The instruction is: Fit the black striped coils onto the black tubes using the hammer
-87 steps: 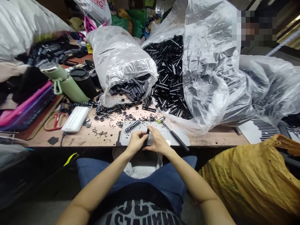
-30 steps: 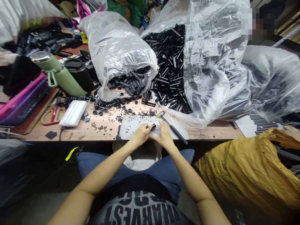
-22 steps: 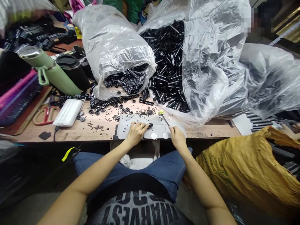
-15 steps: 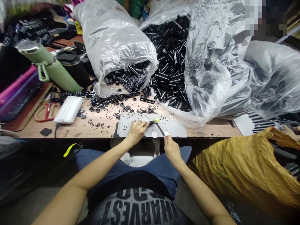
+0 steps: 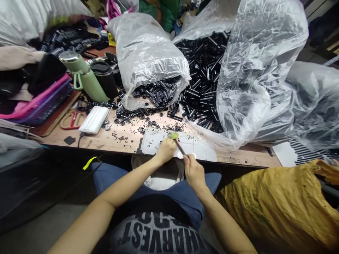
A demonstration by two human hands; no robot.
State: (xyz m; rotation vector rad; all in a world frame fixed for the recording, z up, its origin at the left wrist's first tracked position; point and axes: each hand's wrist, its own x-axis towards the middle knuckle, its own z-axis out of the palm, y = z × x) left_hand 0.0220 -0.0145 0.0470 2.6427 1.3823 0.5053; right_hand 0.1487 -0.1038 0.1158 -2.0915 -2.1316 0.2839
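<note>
From the head camera, the left hand (image 5: 166, 150) rested closed on the grey mat (image 5: 152, 143) at the near edge of the wooden table (image 5: 116, 141); whatever it gripped was hidden under the fingers. The right hand (image 5: 194, 171) was wrapped around the dark handle of a small hammer (image 5: 178, 144), whose yellow-green head (image 5: 174, 135) sat just above the left hand's fingertips, touching or nearly so.

Loose black beads and washers (image 5: 148, 123) lay scattered behind the mat. Farther back, a clear bag of striped parts (image 5: 156, 92) and an open bag of black tubes (image 5: 202, 81) lay side by side. To the left lay a white power bank (image 5: 94, 119), red-handled scissors (image 5: 71, 120), a green flask (image 5: 84, 77) and a black cup (image 5: 106, 78). A yellow sack (image 5: 280, 204) slumped at the person's right.
</note>
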